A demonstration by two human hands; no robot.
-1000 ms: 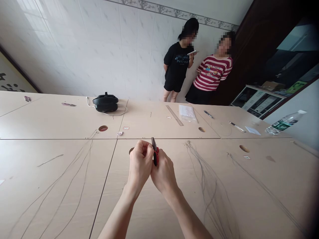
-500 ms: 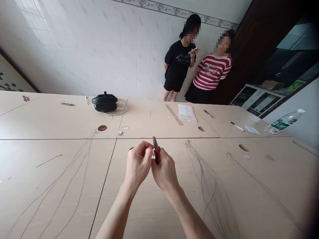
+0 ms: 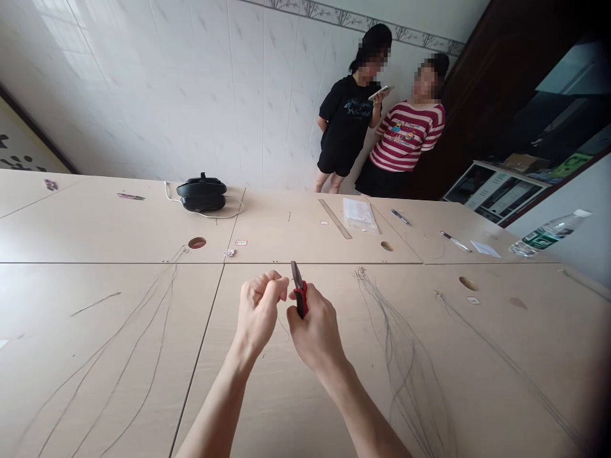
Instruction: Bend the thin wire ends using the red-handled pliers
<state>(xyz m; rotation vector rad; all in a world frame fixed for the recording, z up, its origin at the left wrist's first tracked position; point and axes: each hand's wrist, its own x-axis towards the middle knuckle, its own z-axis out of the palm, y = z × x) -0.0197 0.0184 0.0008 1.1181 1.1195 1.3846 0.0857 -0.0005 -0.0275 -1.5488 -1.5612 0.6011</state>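
Note:
My right hand (image 3: 315, 321) is wrapped round a pair of pliers (image 3: 299, 289) with red and black handles, their dark jaws pointing away from me. Just to the left, my left hand (image 3: 260, 305) is closed in a pinch, its fingertips close to the pliers' jaws. From it a thin grey cord (image 3: 283, 326) trails down between the hands; the part inside the fingers is hidden. On the table to the right lies a bundle of thin grey cords (image 3: 387, 331) with small metallic bits at the far end. More thin cords (image 3: 165, 324) spread out on the left.
Across the table (image 3: 267, 407) stand a black case (image 3: 202, 194) with a white cable, a ruler (image 3: 335, 219), a plastic-wrapped packet (image 3: 359, 215), pens (image 3: 455, 242) and a tilted water bottle (image 3: 548, 234). Round holes (image 3: 197, 243) pierce the tabletop. Two people (image 3: 353, 121) stand by the wall.
My left hand has drawn slightly left, away from the pliers, and a thin cord now shows between the hands. The pliers stay in my right hand. The view has shifted a little.

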